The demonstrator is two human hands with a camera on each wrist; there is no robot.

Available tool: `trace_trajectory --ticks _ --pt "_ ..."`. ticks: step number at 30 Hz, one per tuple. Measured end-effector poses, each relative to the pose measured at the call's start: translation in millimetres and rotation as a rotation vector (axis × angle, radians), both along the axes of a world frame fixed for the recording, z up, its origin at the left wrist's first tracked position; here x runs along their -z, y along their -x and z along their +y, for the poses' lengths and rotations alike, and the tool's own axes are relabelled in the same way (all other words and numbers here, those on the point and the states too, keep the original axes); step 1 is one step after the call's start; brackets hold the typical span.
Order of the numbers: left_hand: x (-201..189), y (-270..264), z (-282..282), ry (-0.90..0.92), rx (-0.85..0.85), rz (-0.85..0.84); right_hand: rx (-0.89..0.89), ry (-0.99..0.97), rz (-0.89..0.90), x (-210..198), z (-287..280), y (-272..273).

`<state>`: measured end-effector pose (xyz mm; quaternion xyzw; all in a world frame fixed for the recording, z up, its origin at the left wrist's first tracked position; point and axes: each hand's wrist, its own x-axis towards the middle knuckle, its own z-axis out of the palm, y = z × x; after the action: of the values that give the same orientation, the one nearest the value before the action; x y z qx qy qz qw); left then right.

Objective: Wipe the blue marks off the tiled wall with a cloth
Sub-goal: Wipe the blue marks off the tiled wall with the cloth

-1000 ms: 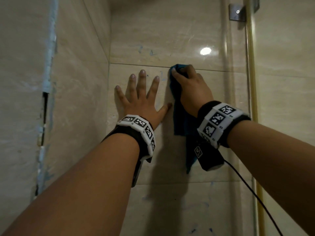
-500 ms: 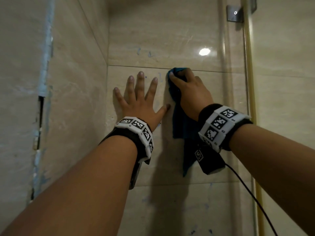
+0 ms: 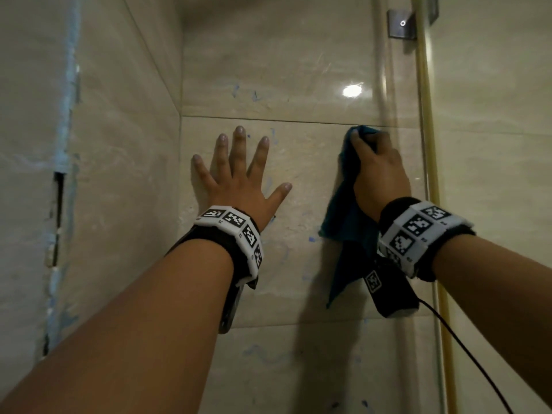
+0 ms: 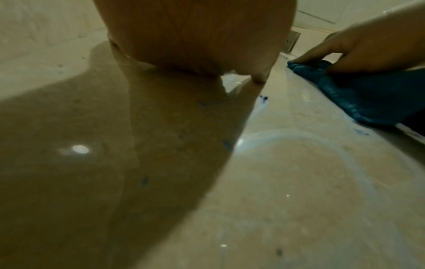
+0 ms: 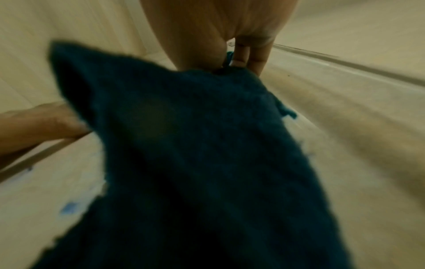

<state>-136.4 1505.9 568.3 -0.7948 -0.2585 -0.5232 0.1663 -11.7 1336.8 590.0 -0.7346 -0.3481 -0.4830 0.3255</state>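
Nearest to us in the head view are our two forearms, each with a band of black-and-white squares at the wrist, reaching up to the tiled wall [image 3: 298,180]. A black cable [image 3: 466,351] trails down from the right wrist.

Our left hand [image 3: 239,180] lies flat on the wall with the fingers spread and straight, holding nothing. The left wrist view adds what the head view hides: the heel of the palm and the thumb tip touch the glossy tile, with a shadow spreading below.

Our right hand [image 3: 379,171] presses the cloth [image 3: 346,222], a dark teal rag, against the wall just under the tile joint and close to the glass door edge [image 3: 425,162]. The grip seems to be curled fingers bunching the upper part of the cloth, though the right wrist view is blurred. The rest of the cloth hangs loose below the wrist.

The blue marks [image 3: 311,239] show faintly in the head view: one just left of the cloth, more lower down, and some on the tile above the joint. The left wrist view shows them sharper, as dark blue flecks [image 4: 263,99] between our two hands.

Farther up, a metal bracket [image 3: 401,23] sits on the door.
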Motion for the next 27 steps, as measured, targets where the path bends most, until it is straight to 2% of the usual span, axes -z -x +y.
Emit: trace_trajectory --ticks 6,11,19,23,27 --pt "0 1 -2 0.018 0.0 0.017 0.043 -0.009 0.012 27 -5 -6" --pt "0 2 -3 0.022 -0.004 0.028 0.098 -0.079 0.124 35 -2 -6" --pt "0 2 0 0.026 0.014 0.026 0.115 -0.091 0.147 47 -1 -5" --pt "0 0 0 0.02 0.004 0.02 0.03 -0.066 0.036 62 10 0" --pt "0 0 1 0.018 0.003 0.016 -0.03 -0.074 -0.011 57 6 -2"
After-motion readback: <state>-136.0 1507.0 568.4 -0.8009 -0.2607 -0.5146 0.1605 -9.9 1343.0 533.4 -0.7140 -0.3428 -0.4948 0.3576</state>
